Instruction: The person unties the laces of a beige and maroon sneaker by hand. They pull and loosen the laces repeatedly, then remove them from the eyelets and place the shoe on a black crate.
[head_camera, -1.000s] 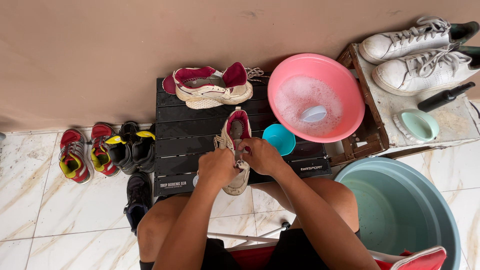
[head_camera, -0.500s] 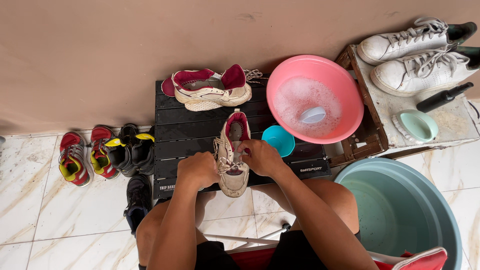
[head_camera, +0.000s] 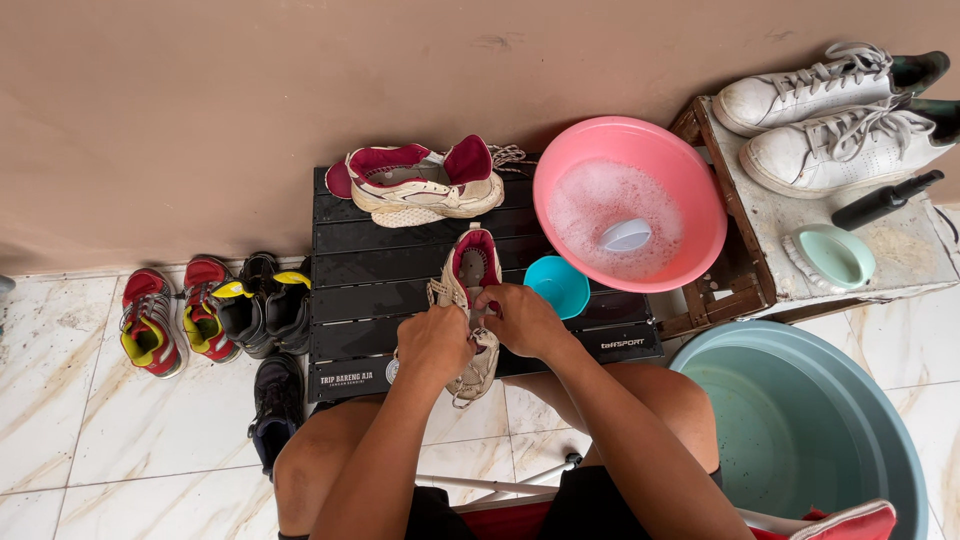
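A cream and maroon sneaker (head_camera: 470, 285) lies lengthwise on a low black slatted table (head_camera: 370, 270), heel away from me. My left hand (head_camera: 432, 343) grips its toe half and laces. Over the middle of the same shoe, my right hand (head_camera: 520, 318) pinches the laces. The matching sneaker (head_camera: 420, 185) lies on its side at the table's far edge. A small teal bowl (head_camera: 558, 285) sits just right of the held shoe.
A pink basin (head_camera: 640, 150) of soapy water holds a white scoop. A wooden crate (head_camera: 870, 240) at right carries two white sneakers (head_camera: 830, 120), a black bottle and a green brush. A large grey-green tub (head_camera: 800, 430) stands lower right. Several small shoes (head_camera: 210, 310) line the tiled floor at left.
Both hands shifted slightly on the sneaker's laces; the left hand moved down toward the toe end. The shoe stays on the table.
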